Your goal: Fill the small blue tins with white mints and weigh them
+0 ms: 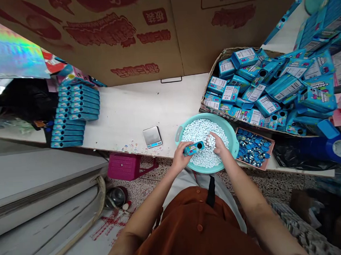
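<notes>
My left hand (181, 157) is closed around a small blue box (193, 148) with a round dark opening at its right end. The box is tilted over a turquoise basin (234, 139) full of small white candies (208, 160). Inside the basin, my right hand (219, 144) curls its fingers round a small heap of the candies, just right of the box's opening. Part of the right fingers is hidden among the candies.
A carton of blue boxes (252, 87) stands behind the basin. Right of it lies a tray of blue and silver caps (253, 148). On the left are a small scale (152, 136) and stacked blue boxes (75, 106). A large cardboard box (143, 52) rises behind.
</notes>
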The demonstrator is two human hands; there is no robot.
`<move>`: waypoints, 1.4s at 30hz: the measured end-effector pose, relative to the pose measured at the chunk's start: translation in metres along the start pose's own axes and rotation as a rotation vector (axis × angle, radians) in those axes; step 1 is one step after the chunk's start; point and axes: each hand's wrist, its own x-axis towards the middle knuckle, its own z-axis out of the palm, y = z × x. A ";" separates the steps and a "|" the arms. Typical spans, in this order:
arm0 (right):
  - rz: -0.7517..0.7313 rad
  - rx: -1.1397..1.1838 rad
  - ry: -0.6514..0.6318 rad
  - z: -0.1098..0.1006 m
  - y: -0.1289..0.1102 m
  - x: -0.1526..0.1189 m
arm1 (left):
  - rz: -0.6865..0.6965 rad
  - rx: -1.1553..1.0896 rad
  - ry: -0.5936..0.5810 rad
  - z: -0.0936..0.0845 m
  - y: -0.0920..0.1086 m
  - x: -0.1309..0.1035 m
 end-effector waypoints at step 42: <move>-0.558 0.740 0.318 0.042 -0.045 -0.103 | 0.215 0.241 -0.196 0.037 0.019 0.012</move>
